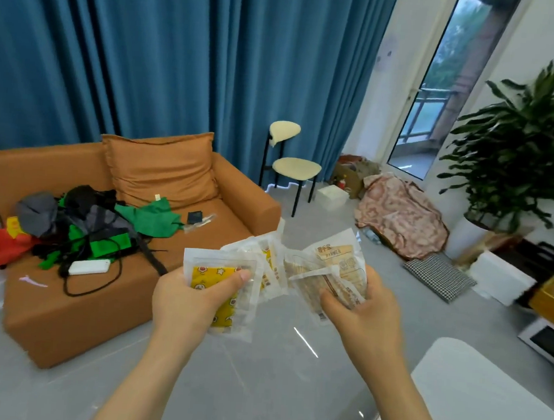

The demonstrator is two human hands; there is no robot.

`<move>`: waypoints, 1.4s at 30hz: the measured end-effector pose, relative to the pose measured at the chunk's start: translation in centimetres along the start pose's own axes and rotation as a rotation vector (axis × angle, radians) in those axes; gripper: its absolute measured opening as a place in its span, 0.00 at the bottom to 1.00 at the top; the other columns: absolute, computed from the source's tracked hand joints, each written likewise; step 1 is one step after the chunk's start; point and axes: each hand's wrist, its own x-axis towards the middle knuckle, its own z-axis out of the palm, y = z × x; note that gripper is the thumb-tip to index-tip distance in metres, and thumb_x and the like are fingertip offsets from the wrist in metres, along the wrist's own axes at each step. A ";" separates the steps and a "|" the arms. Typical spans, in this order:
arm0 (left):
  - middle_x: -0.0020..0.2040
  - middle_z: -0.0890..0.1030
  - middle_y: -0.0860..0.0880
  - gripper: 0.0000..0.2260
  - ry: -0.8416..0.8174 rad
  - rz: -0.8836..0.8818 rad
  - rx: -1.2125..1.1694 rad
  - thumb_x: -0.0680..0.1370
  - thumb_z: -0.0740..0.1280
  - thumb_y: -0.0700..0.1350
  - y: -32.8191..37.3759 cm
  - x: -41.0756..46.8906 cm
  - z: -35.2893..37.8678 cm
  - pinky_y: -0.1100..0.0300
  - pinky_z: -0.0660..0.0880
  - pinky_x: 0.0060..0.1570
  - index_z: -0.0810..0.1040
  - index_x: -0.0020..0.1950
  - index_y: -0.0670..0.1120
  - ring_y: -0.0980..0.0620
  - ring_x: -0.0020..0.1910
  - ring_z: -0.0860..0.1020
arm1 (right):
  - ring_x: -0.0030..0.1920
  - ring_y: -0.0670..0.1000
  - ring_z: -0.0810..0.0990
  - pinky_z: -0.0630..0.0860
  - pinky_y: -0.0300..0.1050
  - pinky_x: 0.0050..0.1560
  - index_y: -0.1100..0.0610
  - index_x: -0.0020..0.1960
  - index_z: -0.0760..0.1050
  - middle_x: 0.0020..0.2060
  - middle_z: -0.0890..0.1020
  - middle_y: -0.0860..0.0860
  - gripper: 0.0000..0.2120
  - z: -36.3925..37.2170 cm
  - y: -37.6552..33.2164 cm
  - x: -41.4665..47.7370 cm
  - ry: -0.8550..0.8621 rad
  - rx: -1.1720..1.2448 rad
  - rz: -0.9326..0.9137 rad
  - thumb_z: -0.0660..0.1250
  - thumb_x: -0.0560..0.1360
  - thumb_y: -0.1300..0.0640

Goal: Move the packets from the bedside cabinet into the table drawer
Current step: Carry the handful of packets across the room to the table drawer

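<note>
Above the grey floor, left hand [194,299] grips yellow-printed clear plastic packets [222,291]; right hand [357,310] grips tan-printed clear packets [327,272]. Both bundles are fanned and carried mid-air, evidently in transit; neither bedside cabinet nor table drawer is identifiable in view.

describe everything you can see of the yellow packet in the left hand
The yellow packet is a flat, clear plastic pouch with whitish sealed edges and a yellow printed insert bearing stars and small red marks. It is slightly crinkled. It stands roughly upright in the air, gripped by the left hand with the thumb pressed across its front. Its right edge overlaps the next packet in a fanned row.
</note>
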 end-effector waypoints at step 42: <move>0.33 0.85 0.50 0.09 -0.958 -0.023 0.218 0.63 0.80 0.47 -0.3 36.8 63.0 0.46 0.82 0.35 0.84 0.37 0.45 0.50 0.34 0.84 | 0.32 0.42 0.78 0.72 0.35 0.33 0.48 0.45 0.78 0.33 0.81 0.43 0.14 -19.8 29.0 43.1 0.716 -0.232 0.511 0.68 0.66 0.64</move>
